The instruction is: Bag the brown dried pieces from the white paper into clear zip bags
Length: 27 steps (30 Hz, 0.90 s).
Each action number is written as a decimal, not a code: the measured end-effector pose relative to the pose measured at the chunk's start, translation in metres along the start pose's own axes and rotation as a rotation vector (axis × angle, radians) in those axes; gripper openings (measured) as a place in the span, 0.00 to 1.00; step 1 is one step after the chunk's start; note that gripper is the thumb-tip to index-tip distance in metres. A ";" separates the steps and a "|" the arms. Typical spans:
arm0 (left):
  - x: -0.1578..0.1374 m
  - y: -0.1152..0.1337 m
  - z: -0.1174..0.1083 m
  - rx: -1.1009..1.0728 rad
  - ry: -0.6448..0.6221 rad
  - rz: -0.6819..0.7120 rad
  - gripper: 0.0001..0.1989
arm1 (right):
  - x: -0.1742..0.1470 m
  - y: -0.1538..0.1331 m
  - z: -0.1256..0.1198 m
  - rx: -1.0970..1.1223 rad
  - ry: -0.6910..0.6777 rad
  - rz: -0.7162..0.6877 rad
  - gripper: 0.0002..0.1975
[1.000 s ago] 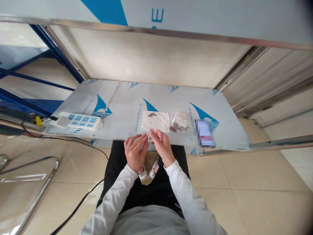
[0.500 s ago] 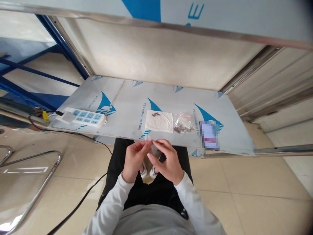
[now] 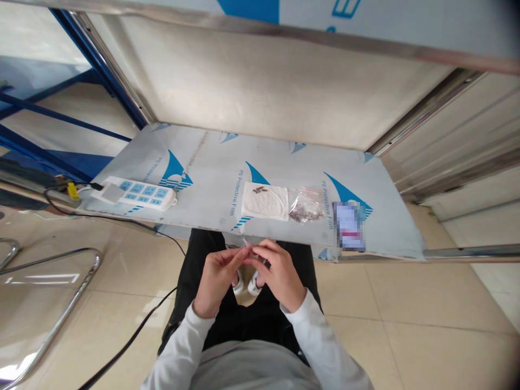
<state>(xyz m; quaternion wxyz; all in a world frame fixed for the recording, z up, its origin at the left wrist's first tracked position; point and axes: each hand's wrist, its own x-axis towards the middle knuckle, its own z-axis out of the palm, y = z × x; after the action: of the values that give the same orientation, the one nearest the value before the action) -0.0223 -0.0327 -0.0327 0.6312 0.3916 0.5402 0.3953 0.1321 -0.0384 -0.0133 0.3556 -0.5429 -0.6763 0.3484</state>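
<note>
My left hand [image 3: 217,273] is closed in a pinch, its thumb and forefinger on a small piece of clear plastic [image 3: 245,242]. Only a thin edge of that plastic shows above the fingertips, so I cannot make out its exact kind. My right hand [image 3: 280,271] meets it from the other side, with the thumb and fingers drawn together on the same piece. Both hands are over my lap, just in front of the table edge. Beyond them lies a white cloth [image 3: 266,203] with several small dark brown pieces [image 3: 259,189] on it.
A clear bag [image 3: 305,206] of small dark pieces lies against the cloth's right side. Farther right is a phone [image 3: 349,227], blurred out. A white power strip [image 3: 140,194] with a plugged-in adapter is on the left of the film-covered table [image 3: 211,179]. A cable runs down to the floor.
My right thumb and fingers have closed together toward my left fingertips. Less of the clear plastic shows between the hands now, and both hands are slightly lower.
</note>
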 end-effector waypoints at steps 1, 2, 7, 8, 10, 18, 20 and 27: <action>0.000 -0.002 -0.001 0.009 -0.005 -0.002 0.14 | 0.000 0.002 0.000 0.016 -0.029 -0.011 0.10; -0.001 -0.003 -0.002 0.024 -0.006 -0.001 0.14 | 0.000 0.005 -0.001 0.043 -0.064 -0.015 0.11; -0.008 0.002 0.000 0.275 0.062 0.051 0.15 | -0.004 0.020 -0.002 0.184 -0.114 0.098 0.15; -0.010 0.004 0.002 0.369 0.094 0.065 0.14 | -0.006 0.022 -0.001 0.167 -0.050 0.135 0.13; -0.014 0.008 0.007 0.560 0.150 0.105 0.12 | -0.010 0.024 0.001 0.063 0.113 0.177 0.10; -0.020 0.008 0.017 0.711 0.169 0.239 0.10 | -0.014 0.000 -0.009 -0.462 -0.052 -0.063 0.10; -0.021 0.007 0.017 0.731 0.160 0.268 0.09 | -0.012 0.001 -0.012 -0.481 -0.083 -0.062 0.11; -0.004 0.003 0.005 0.980 -0.051 0.775 0.40 | -0.006 0.001 -0.019 -0.309 -0.167 -0.013 0.09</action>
<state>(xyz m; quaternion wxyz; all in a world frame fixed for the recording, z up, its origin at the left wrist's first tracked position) -0.0178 -0.0362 -0.0282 0.2015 0.8125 0.4624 0.2923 0.1497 -0.0424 -0.0054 0.2128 -0.5558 -0.7525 0.2822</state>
